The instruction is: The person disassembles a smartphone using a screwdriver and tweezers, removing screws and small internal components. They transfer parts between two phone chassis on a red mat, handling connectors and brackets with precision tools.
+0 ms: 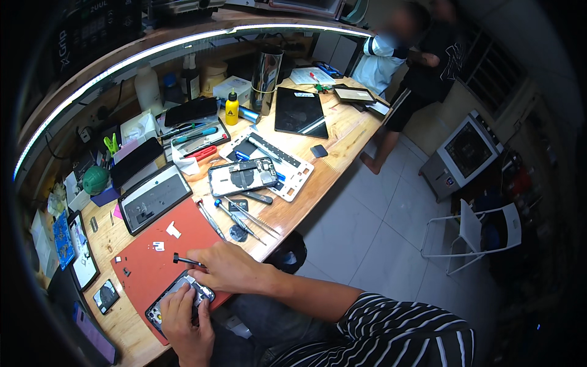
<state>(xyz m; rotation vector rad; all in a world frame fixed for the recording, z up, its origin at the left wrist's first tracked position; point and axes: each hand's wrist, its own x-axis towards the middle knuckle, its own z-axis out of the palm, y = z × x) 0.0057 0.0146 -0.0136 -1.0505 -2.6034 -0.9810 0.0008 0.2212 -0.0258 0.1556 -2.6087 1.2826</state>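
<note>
While lying opened, back up, on the red mat [183,238] at the worktop's [342,137] near edge, phone [181,296] looks partly dismantled: left hand [183,321] pressing fingertips on it, right hand [223,266] pinching a dark tool [183,260]; loose bits beside, reassembly seemingly undone.

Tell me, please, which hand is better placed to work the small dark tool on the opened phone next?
Probably the right hand: its fingers pinch the small dark tool, whose tip lies just above the opened phone on the red mat. The left hand lies pressed on the phone, steadying it.
</note>
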